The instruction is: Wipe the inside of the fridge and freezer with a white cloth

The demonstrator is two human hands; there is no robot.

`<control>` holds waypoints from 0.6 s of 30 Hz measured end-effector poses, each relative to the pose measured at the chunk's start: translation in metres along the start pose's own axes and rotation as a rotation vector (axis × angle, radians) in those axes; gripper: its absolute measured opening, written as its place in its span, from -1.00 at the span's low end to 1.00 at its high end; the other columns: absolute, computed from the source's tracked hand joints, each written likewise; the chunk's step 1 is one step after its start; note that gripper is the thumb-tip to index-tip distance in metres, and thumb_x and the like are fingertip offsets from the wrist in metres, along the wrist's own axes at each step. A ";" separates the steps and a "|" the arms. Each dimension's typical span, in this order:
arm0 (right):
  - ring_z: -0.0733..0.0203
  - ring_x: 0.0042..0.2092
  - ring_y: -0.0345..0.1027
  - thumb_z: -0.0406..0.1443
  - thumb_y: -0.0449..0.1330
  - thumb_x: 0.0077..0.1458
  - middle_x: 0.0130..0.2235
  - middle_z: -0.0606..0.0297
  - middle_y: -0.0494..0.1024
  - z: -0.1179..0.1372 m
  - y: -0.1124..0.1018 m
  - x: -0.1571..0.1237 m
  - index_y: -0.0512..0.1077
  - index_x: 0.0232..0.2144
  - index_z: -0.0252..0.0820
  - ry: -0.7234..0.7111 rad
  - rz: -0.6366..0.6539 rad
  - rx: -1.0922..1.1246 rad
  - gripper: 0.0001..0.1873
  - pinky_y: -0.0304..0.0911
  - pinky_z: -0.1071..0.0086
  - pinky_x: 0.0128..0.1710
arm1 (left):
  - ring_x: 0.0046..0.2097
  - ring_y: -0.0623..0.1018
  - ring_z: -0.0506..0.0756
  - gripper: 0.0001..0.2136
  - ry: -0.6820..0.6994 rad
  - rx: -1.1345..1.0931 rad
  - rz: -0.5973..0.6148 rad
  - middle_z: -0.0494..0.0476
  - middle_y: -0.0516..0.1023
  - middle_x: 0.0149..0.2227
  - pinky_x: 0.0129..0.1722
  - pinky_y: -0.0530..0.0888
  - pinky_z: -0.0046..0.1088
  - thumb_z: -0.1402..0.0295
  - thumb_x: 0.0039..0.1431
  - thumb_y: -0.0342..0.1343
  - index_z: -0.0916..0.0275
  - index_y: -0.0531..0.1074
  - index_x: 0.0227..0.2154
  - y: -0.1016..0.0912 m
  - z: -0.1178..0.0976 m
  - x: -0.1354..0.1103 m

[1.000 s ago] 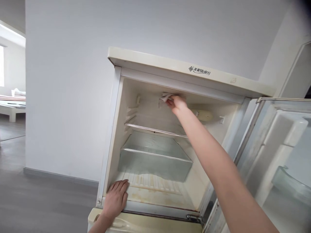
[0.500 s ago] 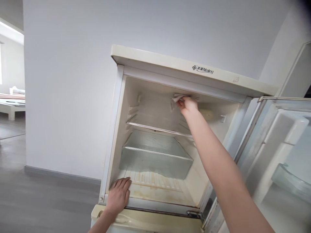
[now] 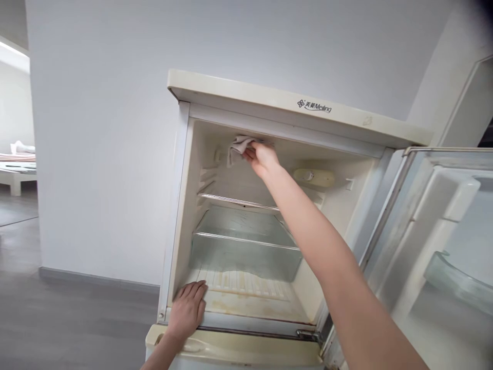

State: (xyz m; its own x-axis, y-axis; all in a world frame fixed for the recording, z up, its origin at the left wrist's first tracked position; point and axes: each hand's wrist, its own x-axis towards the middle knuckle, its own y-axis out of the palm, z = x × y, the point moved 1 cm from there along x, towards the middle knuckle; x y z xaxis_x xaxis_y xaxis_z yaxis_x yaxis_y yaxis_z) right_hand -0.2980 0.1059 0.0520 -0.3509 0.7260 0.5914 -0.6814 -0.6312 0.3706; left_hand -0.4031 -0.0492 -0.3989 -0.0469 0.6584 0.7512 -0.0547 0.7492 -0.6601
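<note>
My right hand (image 3: 262, 158) reaches into the upper part of the open refrigerator (image 3: 246, 88), its fingers closed on a pale cloth (image 3: 239, 146). The cloth is up against the inside ceiling, left of the middle; part of it hangs down from my fingers. My left hand (image 3: 188, 308) lies flat on the front left corner of the compartment's floor, fingers stretched out and holding nothing. Between the hands are a glass shelf (image 3: 231, 199) and, lower down, a clear drawer (image 3: 239, 257) with a glass cover. Yellowish stains mark the ribbed floor near my left hand.
The refrigerator door (image 3: 419, 205) stands open on the right, with a clear door bin (image 3: 458, 282). A yellowish control box (image 3: 314, 177) is on the inner right side. Below is the lower door (image 3: 246, 349), shut. A bed (image 3: 15, 174) shows far left.
My right hand has moved left along the inside ceiling with the cloth, and the control box has come into fuller view. My left hand has stayed in place.
</note>
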 end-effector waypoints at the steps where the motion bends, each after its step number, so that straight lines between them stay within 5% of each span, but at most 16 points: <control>1: 0.35 -0.40 0.42 -0.53 0.04 0.06 -0.46 0.41 0.48 0.006 -0.012 -0.003 0.27 -0.48 -0.16 0.016 -0.034 -0.011 -0.80 0.40 0.37 -0.22 | -0.04 0.54 0.16 -0.69 -0.004 -0.006 0.001 0.12 0.60 -0.04 -0.05 0.40 -0.28 0.50 0.12 -0.04 0.20 0.46 -0.11 0.000 0.000 0.000; 11: 0.35 -0.48 0.41 -0.58 0.04 0.00 -0.53 0.46 0.43 0.067 -0.126 -0.018 0.19 -0.51 -0.15 -0.163 -0.471 -0.051 -0.75 0.39 0.46 -0.42 | -0.02 0.52 0.17 -0.68 -0.026 -0.033 0.029 0.13 0.60 -0.02 -0.03 0.39 -0.25 0.50 0.13 -0.06 0.19 0.46 -0.10 0.000 -0.002 0.000; 14: 0.35 -0.51 0.39 -0.59 0.02 0.00 -0.54 0.46 0.42 0.071 -0.129 -0.023 0.19 -0.51 -0.15 -0.173 -0.512 -0.032 -0.74 0.37 0.47 -0.46 | -0.01 0.52 0.17 -0.68 -0.024 -0.043 0.032 0.13 0.60 -0.03 -0.01 0.38 -0.25 0.51 0.12 -0.05 0.19 0.46 -0.10 0.000 -0.002 0.000; 18: 0.35 -0.49 0.40 -0.58 0.00 0.03 -0.54 0.43 0.44 0.063 -0.095 -0.032 0.25 -0.50 -0.18 -0.132 -0.403 -0.002 -0.76 0.39 0.45 -0.42 | -0.01 0.52 0.16 -0.69 -0.029 -0.057 0.027 0.14 0.60 -0.03 -0.02 0.38 -0.26 0.51 0.12 -0.04 0.20 0.46 -0.11 0.000 -0.002 0.001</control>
State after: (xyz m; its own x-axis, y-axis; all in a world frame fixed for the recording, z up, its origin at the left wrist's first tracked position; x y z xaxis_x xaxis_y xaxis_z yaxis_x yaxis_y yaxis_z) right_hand -0.1815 0.1256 0.0430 0.0292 0.8735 0.4859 -0.7482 -0.3033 0.5901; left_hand -0.4016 -0.0489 -0.3984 -0.0766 0.6766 0.7323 0.0036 0.7347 -0.6784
